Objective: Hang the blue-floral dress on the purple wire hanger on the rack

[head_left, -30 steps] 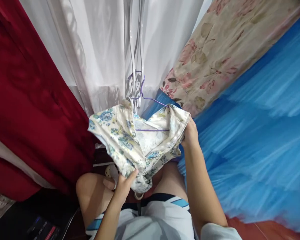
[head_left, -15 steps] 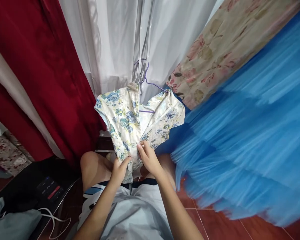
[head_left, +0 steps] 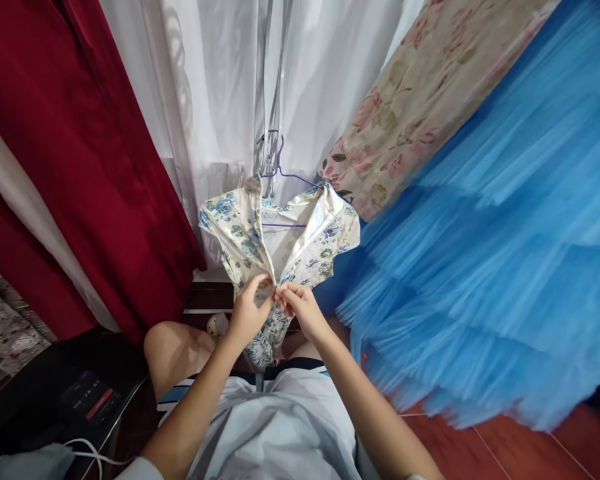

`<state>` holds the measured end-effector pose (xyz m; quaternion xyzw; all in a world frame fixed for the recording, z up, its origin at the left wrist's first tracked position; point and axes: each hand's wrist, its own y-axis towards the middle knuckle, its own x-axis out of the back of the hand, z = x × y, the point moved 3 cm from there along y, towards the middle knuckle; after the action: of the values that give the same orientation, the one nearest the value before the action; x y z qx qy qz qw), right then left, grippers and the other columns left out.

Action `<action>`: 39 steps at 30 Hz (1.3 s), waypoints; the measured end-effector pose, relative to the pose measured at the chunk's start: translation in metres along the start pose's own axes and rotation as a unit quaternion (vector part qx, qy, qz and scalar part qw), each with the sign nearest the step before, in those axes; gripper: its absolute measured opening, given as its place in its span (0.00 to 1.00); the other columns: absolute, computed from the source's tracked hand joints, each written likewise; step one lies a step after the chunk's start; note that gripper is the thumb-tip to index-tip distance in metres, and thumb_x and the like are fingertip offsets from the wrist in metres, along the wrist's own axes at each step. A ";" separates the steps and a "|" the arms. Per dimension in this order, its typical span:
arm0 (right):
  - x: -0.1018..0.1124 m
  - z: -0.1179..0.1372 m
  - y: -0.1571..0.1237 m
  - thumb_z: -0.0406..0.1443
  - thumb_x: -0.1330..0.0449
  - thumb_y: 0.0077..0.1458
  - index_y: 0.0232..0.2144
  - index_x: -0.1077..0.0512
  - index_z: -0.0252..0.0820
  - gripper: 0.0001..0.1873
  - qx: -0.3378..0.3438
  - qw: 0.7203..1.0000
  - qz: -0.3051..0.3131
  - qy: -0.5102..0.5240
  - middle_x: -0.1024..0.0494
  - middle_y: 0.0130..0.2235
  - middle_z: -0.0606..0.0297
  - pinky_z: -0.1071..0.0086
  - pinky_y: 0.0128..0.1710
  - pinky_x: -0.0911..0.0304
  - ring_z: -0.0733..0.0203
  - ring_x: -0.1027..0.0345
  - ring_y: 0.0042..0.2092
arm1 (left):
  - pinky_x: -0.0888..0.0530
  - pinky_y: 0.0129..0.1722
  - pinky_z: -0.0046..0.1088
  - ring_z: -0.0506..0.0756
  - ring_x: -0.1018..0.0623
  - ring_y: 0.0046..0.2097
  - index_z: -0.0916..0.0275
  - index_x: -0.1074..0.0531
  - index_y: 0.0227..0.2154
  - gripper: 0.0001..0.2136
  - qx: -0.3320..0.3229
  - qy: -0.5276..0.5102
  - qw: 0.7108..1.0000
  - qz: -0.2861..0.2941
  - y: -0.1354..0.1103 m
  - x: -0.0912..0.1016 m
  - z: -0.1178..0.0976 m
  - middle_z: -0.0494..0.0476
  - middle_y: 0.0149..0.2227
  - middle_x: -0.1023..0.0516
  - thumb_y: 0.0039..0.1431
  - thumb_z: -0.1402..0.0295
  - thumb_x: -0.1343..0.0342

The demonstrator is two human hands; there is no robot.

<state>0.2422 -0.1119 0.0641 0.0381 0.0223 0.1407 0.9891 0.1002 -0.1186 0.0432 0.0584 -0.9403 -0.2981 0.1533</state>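
A cream sleeveless garment with blue and green flowers [head_left: 247,237] hangs on a purple wire hanger [head_left: 293,175] in front of me, its neckline open in a deep V. My left hand [head_left: 253,307] pinches the garment's left front edge near the bottom of the V. Right beside it, my right hand [head_left: 300,305] grips the opening's edge between thumb and fingers, close to where both edges meet. The lower part of the garment drops between my knees. What exactly lies under the fingertips is hidden.
A layered blue tulle skirt [head_left: 470,280] fills the right side, next to a beige floral cloth [head_left: 380,133]. Red drapes [head_left: 80,167] and white curtains [head_left: 215,87] hang left and behind. A phone [head_left: 91,398] lies on a black surface at lower left, near a white cable [head_left: 97,455].
My left hand has moved up from the lower front of the garment to the opening, beside my right hand. The garment's left front now lies flatter and the V gapes more widely.
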 end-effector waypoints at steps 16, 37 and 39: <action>0.042 0.122 0.150 0.34 0.42 0.50 0.23 0.30 0.36 0.06 0.060 0.991 -0.111 0.054 0.36 0.17 0.71 0.72 0.15 0.63 0.73 0.54 0.16 | 0.32 0.33 0.31 0.57 0.25 0.30 0.57 0.29 0.32 0.02 0.034 0.060 0.994 0.089 -0.006 -0.025 0.023 0.56 0.29 0.24 0.59 0.70 0.46; 0.026 0.113 0.119 0.40 0.44 0.57 0.21 0.32 0.41 0.14 0.255 0.945 -0.143 -0.149 0.32 0.18 0.69 0.70 0.26 0.46 0.65 0.43 0.22 | 0.34 0.34 0.29 0.53 0.27 0.32 0.61 0.27 0.37 0.06 -0.247 0.156 0.956 0.044 0.193 0.020 -0.068 0.53 0.29 0.25 0.63 0.72 0.49; 0.024 0.103 0.120 0.41 0.45 0.58 0.22 0.32 0.42 0.15 0.258 0.945 -0.147 -0.136 0.33 0.18 0.69 0.69 0.26 0.45 0.64 0.42 0.23 | 0.34 0.35 0.29 0.54 0.27 0.32 0.61 0.27 0.36 0.05 -0.238 0.161 0.957 0.043 0.190 0.020 -0.067 0.53 0.29 0.25 0.62 0.74 0.49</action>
<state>0.2380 0.0028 0.1759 0.3067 -0.0720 -0.0229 0.9488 0.0992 -0.0038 0.2106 0.0269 -0.8066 -0.4934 0.3244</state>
